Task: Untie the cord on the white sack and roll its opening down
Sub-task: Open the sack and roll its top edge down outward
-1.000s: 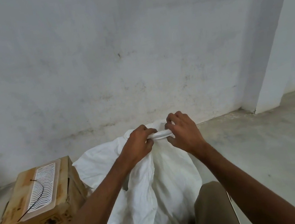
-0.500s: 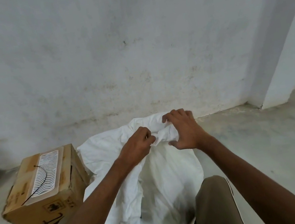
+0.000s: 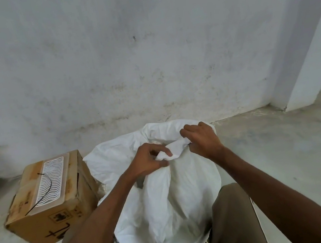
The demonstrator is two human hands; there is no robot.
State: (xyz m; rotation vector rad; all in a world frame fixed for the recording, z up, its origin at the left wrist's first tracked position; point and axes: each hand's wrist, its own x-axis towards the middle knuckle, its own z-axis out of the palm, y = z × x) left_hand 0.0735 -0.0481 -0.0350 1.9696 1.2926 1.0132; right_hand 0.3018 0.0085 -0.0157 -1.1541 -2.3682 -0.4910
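The white sack stands between my knees on the concrete floor, its top bunched and crumpled. My left hand pinches a twisted fold of the sack's rim on its near left side. My right hand grips the same twisted fold from the right, fingers curled over it. The rolled strip of fabric spans the small gap between both hands. No separate cord shows on the sack.
A brown cardboard box with a white wavy-patterned pad and a black wire on top stands left of the sack, touching it. A plastered wall rises close behind. My trouser legs flank the sack.
The head view tilted down and shifted. Both hands stayed on the sack's top fold; the stretched fold between them became looser and more crumpled, and more of the far rim shows.
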